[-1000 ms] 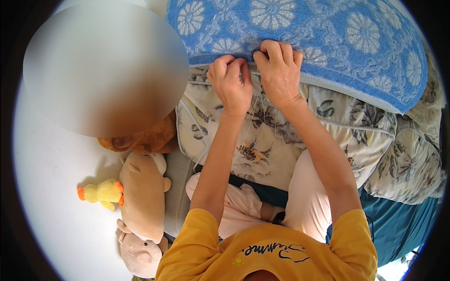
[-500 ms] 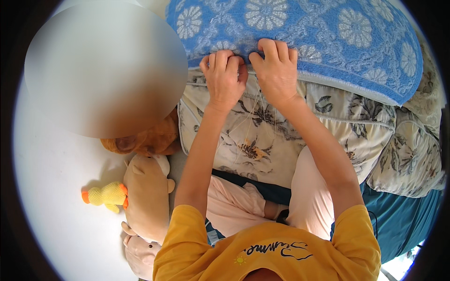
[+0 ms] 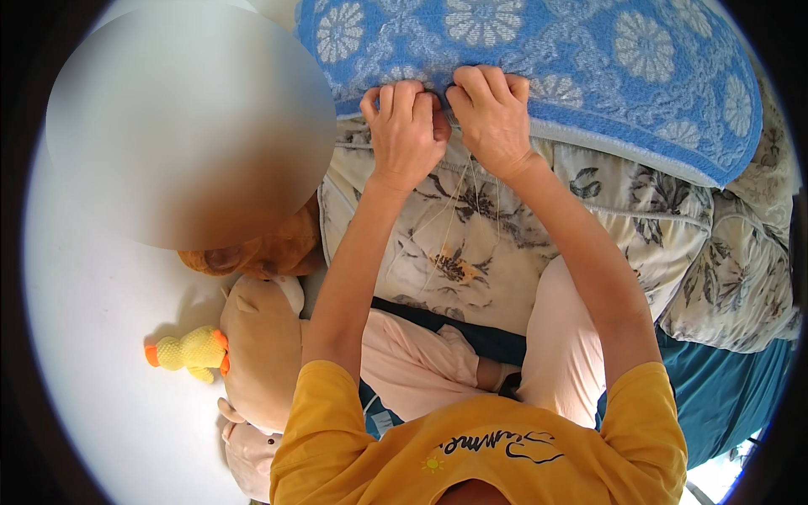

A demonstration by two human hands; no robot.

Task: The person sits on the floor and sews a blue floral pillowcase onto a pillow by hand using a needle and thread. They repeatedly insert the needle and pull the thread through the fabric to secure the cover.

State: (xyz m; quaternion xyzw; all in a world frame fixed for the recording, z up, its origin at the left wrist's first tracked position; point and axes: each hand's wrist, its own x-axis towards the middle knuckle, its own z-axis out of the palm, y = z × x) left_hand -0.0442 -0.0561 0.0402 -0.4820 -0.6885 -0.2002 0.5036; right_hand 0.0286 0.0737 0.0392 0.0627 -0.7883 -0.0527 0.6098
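Observation:
A blue towel with white flower patterns lies over a bulky pillow-like shape, whose pale edge shows underneath. My left hand is closed with curled fingers on the towel's near edge. Close beside it, my right hand pinches the same edge, knuckles up. Several thin pale threads trail from the small gap between my hands down across a flowered quilt. Both sets of fingertips are hidden, so anything small between them cannot be made out.
Plush toys line the left side: a brown one, a beige one, a yellow duck and a pinkish one. A teal sheet lies under my crossed legs. A blurred disc covers the upper left.
Both hands have shifted slightly, staying at the towel's edge, and the gap between them has narrowed. The threads still hang below.

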